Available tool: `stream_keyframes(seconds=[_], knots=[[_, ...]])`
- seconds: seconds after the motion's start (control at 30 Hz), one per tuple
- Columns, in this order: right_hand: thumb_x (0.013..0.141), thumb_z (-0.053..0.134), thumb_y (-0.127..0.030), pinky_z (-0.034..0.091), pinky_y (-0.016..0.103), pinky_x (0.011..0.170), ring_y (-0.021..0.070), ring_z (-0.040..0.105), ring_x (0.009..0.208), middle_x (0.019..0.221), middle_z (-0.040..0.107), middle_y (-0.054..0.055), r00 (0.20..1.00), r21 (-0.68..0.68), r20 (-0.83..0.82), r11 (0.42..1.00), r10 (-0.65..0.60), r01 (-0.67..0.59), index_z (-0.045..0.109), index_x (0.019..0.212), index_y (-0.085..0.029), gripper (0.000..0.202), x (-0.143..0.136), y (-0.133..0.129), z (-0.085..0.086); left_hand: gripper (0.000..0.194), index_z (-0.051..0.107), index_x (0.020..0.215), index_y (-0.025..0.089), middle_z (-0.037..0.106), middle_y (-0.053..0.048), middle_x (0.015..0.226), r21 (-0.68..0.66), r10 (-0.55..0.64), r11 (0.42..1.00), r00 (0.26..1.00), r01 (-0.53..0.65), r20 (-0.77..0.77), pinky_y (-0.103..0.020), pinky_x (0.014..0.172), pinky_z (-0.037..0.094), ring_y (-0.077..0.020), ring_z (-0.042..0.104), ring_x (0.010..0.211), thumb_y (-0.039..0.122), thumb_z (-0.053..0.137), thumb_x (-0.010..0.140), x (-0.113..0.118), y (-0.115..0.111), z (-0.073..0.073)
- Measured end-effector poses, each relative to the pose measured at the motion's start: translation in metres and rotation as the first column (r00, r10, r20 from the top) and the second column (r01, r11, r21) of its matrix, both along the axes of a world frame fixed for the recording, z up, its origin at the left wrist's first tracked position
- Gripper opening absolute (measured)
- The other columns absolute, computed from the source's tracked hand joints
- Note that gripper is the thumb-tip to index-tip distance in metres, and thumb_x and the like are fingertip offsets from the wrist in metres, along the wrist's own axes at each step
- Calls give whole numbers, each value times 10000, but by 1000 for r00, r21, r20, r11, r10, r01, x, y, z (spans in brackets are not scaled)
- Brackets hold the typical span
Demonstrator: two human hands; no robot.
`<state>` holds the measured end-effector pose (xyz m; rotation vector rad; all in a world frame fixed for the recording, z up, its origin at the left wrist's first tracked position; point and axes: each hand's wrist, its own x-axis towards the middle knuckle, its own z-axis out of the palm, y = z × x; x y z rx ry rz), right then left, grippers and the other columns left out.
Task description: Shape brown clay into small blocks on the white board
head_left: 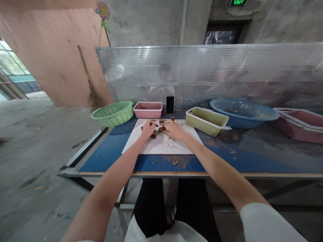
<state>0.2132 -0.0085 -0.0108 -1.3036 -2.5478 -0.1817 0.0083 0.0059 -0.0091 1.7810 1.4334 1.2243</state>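
A white board lies on the blue tabletop, strewn with crumbs and several brown, earthy-looking lumps. My left hand is over the board's left half, fingers curled round a dark brown piece. Close to its right, my right hand has its fingertips and thumb closed against a brown lump. Just beyond the fingers sit another brown lump and a smaller one. Further pieces beside my left hand are partly hidden by it. The lumps' exact material cannot be made out.
Behind the board stand a green basket, a pink tub and an upright phone. To the right are a yellow-green tub, a blue basin and reddish tubs. A perforated metal panel borders the table's back. Crumbs lie near the front edge.
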Motion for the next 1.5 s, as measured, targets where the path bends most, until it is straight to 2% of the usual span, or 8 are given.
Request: stream_keyframes(seconds=[0.3, 0.43, 0.53, 0.7, 0.97, 1.23, 1.4, 1.5], knots=[[1005, 511, -99, 329, 464, 1024, 362, 463, 1329, 1425, 647, 187, 998, 40, -4, 997, 60, -60, 483, 1584, -197, 588, 6, 5, -6, 266, 692, 1145, 176, 817, -63, 885, 0, -3, 1000, 999, 3, 38, -251, 569, 460, -149, 638, 606, 183, 524, 938, 0, 3, -2], [1035, 518, -241, 336, 487, 1039, 370, 470, 1327, 1415, 657, 178, 999, 52, -40, 999, 9, -7, 527, 1552, -201, 519, 4, 0, -1, 269, 686, 1150, 184, 814, -59, 884, -1, -14, 1000, 999, 14, 51, -250, 592, 488, -156, 666, 637, 190, 514, 944, 0, 6, -6], [1047, 518, -380, 351, 522, 1028, 400, 492, 1280, 1373, 674, 208, 994, 101, -38, 989, -101, 105, 602, 1457, -139, 483, 0, -7, 4, 288, 684, 1165, 184, 812, -61, 881, -2, -18, 1000, 998, 19, 55, -255, 590, 495, -160, 672, 630, 188, 505, 941, 0, 8, -9], [1053, 492, -573, 353, 570, 1041, 438, 489, 1303, 1296, 702, 258, 979, 114, -19, 972, -205, 205, 654, 1342, -88, 588, -9, -14, 5, 305, 693, 1173, 179, 816, -70, 896, 8, -18, 1000, 999, 17, 45, -259, 629, 513, -181, 715, 725, 191, 508, 931, -1, 9, -10], [1041, 536, -530, 344, 600, 1064, 434, 514, 1275, 1237, 732, 239, 978, 122, -34, 971, -205, 207, 659, 1344, -129, 517, -18, -14, 2, 327, 714, 1168, 180, 820, -57, 892, 5, -8, 1000, 1000, 8, 8, -264, 596, 492, -144, 617, 559, 166, 525, 902, 0, 6, -7], [1060, 518, -447, 359, 558, 1032, 400, 503, 1267, 1297, 713, 191, 991, 115, -76, 986, -111, 119, 642, 1393, -180, 444, -13, -13, -1, 284, 723, 1117, 190, 815, -50, 878, 16, -13, 1000, 1000, 13, -20, -275, 624, 505, -152, 635, 581, 150, 544, 900, 0, 8, -8], [1039, 537, -443, 353, 518, 1054, 361, 489, 1276, 1423, 591, 169, 961, 159, -273, 983, -44, 90, 670, 1342, -203, 409, -8, -17, 5, 212, 745, 1056, 187, 820, -77, 995, 58, -50, 997, 998, 52, -43, -317, 789, 571, -203, 737, 804, 176, 638, 874, -1, 8, -7], [1040, 512, -417, 351, 491, 1049, 324, 506, 1230, 1321, 587, 140, 912, 120, -403, 984, -74, 133, 756, 1118, -218, 325, -4, -20, 8, 184, 754, 1032, 183, 820, -93, 1063, 79, -96, 992, 994, 100, -53, -338, 881, 582, -225, 760, 912, 230, 709, 860, 0, 8, -7]])
